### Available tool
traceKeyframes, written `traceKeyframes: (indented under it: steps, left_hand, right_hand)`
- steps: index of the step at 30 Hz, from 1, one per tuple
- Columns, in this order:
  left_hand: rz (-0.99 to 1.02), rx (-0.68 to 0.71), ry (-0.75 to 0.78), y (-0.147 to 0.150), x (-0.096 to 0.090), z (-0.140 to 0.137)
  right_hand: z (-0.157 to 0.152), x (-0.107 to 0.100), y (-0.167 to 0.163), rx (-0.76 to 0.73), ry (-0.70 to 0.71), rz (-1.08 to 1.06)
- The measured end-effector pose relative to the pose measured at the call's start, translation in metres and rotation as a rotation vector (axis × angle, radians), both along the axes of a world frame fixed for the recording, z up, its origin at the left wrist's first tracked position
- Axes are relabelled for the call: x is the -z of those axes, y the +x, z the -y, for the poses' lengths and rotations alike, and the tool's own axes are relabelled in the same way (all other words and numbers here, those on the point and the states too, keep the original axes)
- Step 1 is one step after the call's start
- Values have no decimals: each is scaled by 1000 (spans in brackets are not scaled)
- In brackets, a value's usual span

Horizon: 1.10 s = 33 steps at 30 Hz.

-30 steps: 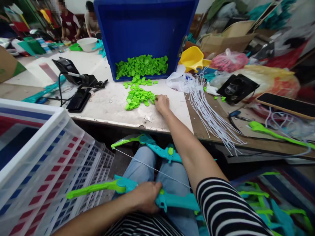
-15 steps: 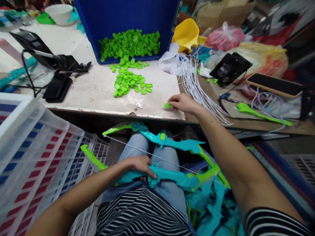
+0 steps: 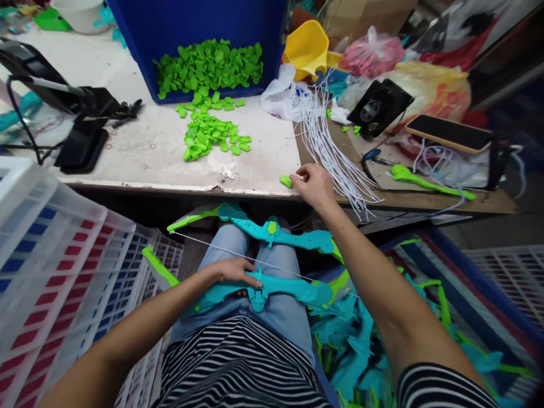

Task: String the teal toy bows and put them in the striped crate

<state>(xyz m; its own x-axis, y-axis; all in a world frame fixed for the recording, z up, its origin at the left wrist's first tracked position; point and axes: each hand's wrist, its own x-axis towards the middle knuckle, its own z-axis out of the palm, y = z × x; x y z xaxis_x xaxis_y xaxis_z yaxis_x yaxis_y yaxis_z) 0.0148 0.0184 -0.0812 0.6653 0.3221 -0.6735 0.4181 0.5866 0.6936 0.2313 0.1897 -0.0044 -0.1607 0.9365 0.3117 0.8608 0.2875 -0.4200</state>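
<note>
My right hand (image 3: 314, 184) is at the table's front edge, its fingertips pinching a small green plastic piece (image 3: 286, 181). My left hand (image 3: 233, 271) rests on my lap, pressing down on a teal toy bow (image 3: 276, 292) with green limbs. A second teal bow (image 3: 276, 233) with a thin string lies across my knees beyond it. A loose pile of green pieces (image 3: 210, 136) lies on the white tabletop, spilled from a blue bin (image 3: 140, 34) that holds many more.
A bundle of white strings (image 3: 335, 153) lies right of my right hand. A black stand and phone (image 3: 83, 141) sit at the left. White slotted crates (image 3: 63, 260) stand at my left. A blue crate (image 3: 476, 289) of teal and green bow parts sits at my right.
My right hand left the green pile with one piece and drew back to the table's front edge. My left hand shifted its hold along the bow on my lap. The view tilted down.
</note>
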Motion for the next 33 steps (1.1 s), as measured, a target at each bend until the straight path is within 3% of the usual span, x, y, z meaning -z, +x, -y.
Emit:
traceKeyframes:
  steps: [2, 5, 10, 13, 16, 21, 24, 27, 33]
  left_hand:
    - [16, -3, 11, -1, 0, 0]
    - [69, -5, -2, -4, 1, 0]
    - [114, -21, -24, -5, 3, 0]
    - [105, -35, -28, -5, 3, 0]
    - [114, -47, -56, -8, 2, -2]
    - [125, -74, -65, -11, 7, -2]
    - [152, -61, -100, -10, 9, -1]
    - [153, -44, -121, -8, 9, 0]
    - [95, -29, -11, -10, 10, 1]
  right_hand:
    - [0, -2, 5, -186, 7, -33]
    - [-4, -3, 11, -440, -97, -5]
    - [-20, -9, 11, -599, -155, 173]
    - [-13, -14, 7, -577, -121, 201]
    - [30, -10, -1, -467, -39, 108]
    - [166, 23, -17, -735, -76, -28]
    - [228, 49, -20, -707, -108, 8]
    - [252, 67, -20, -598, -131, 19]
    - [252, 77, -23, -513, -148, -29]
